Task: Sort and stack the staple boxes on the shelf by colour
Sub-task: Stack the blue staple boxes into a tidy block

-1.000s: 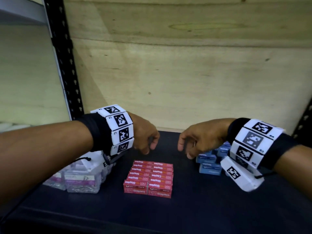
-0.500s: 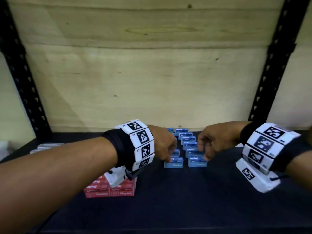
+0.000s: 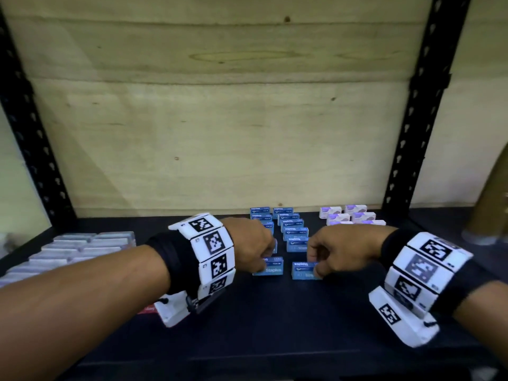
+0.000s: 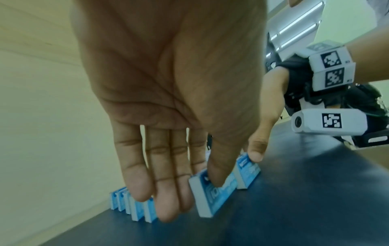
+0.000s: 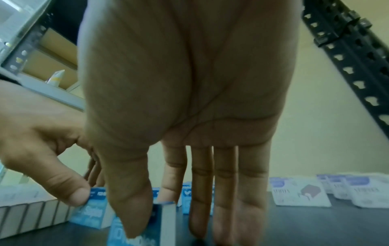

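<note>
Two rows of blue staple boxes (image 3: pixel 293 232) stand on edge on the dark shelf (image 3: pixel 275 325). My left hand (image 3: pixel 261 261) pinches the front box of the left row (image 3: pixel 270 269), thumb on its near face, fingers behind it. The left wrist view shows that same box (image 4: pixel 212 189) under the thumb. My right hand (image 3: pixel 316 268) pinches the front box of the right row (image 3: pixel 302 270), seen in the right wrist view as a blue box (image 5: pixel 165 223) between thumb and index finger. Both boxes rest on the shelf. A red box (image 3: pixel 149 309) peeks out under my left wrist.
White and purple boxes (image 3: pixel 347 215) sit in rows at the back right. Grey clear-lidded boxes (image 3: pixel 68 248) lie in rows at the left. Black perforated uprights (image 3: pixel 417 105) flank a plywood back wall (image 3: pixel 220 119). A tan cylinder (image 3: pixel 492 204) stands at the far right.
The head view has swung right, from the red boxes to the blue rows. Both hands have come down and forward onto the two front blue boxes and now pinch them.
</note>
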{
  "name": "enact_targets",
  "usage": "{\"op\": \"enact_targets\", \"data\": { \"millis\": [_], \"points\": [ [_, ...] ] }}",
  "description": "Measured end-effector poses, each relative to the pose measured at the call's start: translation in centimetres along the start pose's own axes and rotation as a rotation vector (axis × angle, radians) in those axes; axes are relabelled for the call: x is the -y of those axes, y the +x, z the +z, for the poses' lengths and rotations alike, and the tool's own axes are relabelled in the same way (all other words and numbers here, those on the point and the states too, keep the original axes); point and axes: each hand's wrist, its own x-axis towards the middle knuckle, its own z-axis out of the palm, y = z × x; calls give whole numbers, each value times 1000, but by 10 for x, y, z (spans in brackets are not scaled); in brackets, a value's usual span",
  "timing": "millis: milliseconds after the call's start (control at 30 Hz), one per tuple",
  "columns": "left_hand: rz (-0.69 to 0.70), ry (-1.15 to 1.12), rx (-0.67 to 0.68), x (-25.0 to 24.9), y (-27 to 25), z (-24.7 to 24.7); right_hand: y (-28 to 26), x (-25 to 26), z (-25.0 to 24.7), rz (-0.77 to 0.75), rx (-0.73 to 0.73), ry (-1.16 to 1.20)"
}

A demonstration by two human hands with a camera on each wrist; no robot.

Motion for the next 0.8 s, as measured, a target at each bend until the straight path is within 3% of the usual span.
{"op": "enact_targets", "data": {
  "millis": [267,800],
  "points": [
    [-55,-200,-99,-21,-38,29,-36,-1,29,-81,-122,180],
    [-87,-722,-364,-31,-52,92,-56,-8,85,-136,-415,573]
  ]
}}
